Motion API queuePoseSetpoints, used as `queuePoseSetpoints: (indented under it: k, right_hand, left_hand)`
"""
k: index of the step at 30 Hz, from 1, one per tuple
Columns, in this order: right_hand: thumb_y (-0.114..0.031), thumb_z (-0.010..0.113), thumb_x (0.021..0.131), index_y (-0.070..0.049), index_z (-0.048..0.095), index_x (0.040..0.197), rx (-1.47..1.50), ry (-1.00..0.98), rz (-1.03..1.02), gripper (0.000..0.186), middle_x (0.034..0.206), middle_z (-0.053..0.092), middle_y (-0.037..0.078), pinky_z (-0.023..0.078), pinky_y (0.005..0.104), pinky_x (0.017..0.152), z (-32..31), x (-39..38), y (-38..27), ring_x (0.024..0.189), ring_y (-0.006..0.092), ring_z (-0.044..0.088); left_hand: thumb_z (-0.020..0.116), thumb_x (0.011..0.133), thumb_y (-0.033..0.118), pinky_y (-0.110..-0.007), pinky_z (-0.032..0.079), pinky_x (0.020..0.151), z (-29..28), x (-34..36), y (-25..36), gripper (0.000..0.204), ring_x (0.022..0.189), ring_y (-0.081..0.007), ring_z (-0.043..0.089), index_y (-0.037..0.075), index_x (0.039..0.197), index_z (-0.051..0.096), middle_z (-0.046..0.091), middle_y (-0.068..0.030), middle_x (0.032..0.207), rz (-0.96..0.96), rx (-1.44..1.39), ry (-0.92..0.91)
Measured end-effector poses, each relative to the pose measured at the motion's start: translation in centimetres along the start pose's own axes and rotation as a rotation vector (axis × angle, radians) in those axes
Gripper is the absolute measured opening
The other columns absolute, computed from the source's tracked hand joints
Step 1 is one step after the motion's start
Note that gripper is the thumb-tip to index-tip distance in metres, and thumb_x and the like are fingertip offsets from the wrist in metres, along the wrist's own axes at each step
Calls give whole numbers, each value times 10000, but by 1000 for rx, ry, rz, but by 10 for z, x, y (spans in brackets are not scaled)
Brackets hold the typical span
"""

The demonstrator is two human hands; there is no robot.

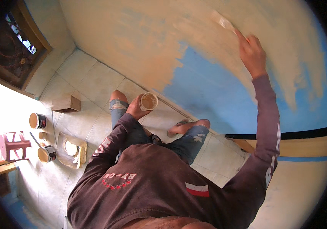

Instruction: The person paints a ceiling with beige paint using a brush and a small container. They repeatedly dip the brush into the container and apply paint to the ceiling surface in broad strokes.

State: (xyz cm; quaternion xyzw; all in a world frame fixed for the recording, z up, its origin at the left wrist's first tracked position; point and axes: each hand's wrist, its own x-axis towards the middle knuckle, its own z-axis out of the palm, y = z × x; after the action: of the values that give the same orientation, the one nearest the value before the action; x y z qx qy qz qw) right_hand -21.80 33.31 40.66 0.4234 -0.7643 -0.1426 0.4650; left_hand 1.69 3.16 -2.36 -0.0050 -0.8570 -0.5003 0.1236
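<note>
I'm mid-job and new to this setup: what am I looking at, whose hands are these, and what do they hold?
There is no machine here, just one person's two bare hands. The single picture comes from a fisheye camera on that person's head, looking down, so straight edges bend near the rim; picture left is the person's left. The left hand holds a small white cup of tan paint. The right hand holds a paintbrush up at the wall, which is part tan, part blue. On the tiled floor, at left, are two paint buckets, one with a stick leaning out, and a maroon plastic stool.
</note>
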Motion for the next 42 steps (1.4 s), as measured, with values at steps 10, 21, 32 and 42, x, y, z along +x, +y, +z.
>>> queuePoseSetpoints:
  k: [10, 21, 32, 42]
  right_hand:
    - [-2, 682, 860, -206, 644, 1384, -45, -302, 118, 565, 810, 490, 60, 495, 355, 635, -104, -163, 60, 728, 221, 541]
    - [-61, 676, 834, -236, 672, 1306, 214, 122, 4, 504, 851, 536, 13, 573, 355, 632, 39, 79, -103, 811, 201, 614]
    - [-71, 601, 896, -72, 693, 1223, 192, 183, -6, 340, 882, 606, 119, 579, 381, 654, 80, 186, -110, 828, 292, 655]
    - [-54, 693, 871, -259, 638, 1383, -37, -63, -53, 555, 812, 501, 1, 546, 331, 645, 29, 3, -33, 773, 171, 580]
  left_hand:
    - [912, 685, 295, -448, 483, 1051, 9, -1, 2, 961, 1266, -374, 578, 19, 1453, 404, 591, -221, 1333, 6, -34, -91]
    - [883, 704, 320, -460, 479, 1041, -2, 6, 14, 917, 1242, -400, 565, 37, 1438, 412, 581, -222, 1318, -24, 25, -50]
    - [885, 704, 321, -472, 487, 1025, -4, 6, 6, 913, 1231, -406, 569, 50, 1437, 413, 587, -219, 1304, -46, -37, -13]
    - [887, 695, 310, -476, 472, 1045, -5, 2, 13, 924, 1249, -419, 553, 47, 1439, 407, 571, -239, 1324, -66, -47, -45]
